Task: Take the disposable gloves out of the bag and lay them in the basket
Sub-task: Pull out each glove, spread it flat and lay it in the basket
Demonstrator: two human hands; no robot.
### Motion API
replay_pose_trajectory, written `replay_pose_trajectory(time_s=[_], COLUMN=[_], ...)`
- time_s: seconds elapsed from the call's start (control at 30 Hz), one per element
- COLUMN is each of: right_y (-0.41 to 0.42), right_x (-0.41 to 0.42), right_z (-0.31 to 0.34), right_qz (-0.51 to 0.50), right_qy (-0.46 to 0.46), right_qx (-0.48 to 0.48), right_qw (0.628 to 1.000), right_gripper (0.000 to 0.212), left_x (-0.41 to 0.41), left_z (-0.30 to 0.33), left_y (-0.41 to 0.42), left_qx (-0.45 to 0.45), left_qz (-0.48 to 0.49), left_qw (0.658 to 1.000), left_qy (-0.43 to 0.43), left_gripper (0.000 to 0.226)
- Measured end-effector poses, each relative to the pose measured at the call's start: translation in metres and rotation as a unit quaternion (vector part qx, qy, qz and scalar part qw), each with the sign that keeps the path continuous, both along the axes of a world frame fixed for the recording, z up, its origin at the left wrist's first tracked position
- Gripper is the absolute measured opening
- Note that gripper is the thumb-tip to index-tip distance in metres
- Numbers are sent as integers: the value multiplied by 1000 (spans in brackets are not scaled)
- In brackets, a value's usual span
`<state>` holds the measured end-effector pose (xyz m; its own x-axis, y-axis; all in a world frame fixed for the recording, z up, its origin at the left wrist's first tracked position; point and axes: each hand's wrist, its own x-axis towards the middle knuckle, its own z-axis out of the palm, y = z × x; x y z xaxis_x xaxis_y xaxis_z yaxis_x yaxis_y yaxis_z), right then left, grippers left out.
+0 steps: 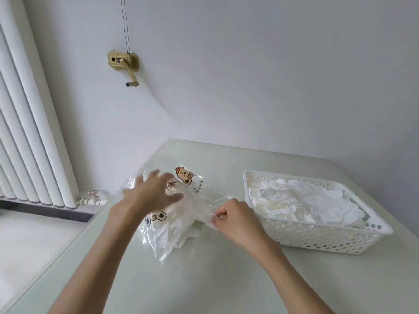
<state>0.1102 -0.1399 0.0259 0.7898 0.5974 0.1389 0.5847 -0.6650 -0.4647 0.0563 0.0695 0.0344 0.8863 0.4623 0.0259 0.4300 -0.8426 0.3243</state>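
A clear plastic bag (167,232) printed with cartoon dogs lies on the pale table (204,279), left of a white perforated basket (317,239). My left hand (152,193) lies spread flat on the bag's upper part, fingers straight. My right hand (231,216) pinches a thin clear disposable glove (206,200) at the bag's right side, beside the basket's near left corner. More crumpled gloves show through the bag near its lower end. A heap of white gloves (301,200) lies in the basket.
The table's left edge runs close to the bag, with floor below. A white radiator (31,137) with a valve stands at the left wall. A wooden crank fixture (124,62) hangs on the wall behind.
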Motion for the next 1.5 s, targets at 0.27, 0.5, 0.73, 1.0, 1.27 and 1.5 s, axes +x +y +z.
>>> replay_pose_trajectory(time_s=[0.27,0.5,0.73,1.0,1.27,1.5], right_y=[-11,-20,-26,-24,-21,-3], right_x=[-10,-4,12,27,26,33], right_z=[4,18,36,54,51,47], right_qz=[34,28,21,6,10,11], right_qy=[36,14,72,28,287,272], right_qx=[26,9,37,64,387,406], right_qw=[998,999,997,998,876,873], right_gripper=[33,33,27,10,20,12], left_x=[21,55,29,15,29,26], left_z=[-63,-66,4,21,7,21], left_y=[0,2,-17,-28,-23,-34], left_qx=[-14,-138,-113,-95,-103,-147], left_qz=[-32,-55,-68,-274,-152,-188], left_qw=[999,981,951,957,981,964], left_qy=[40,-127,-281,-2,-61,-116], left_gripper=[75,50,54,49,52,54])
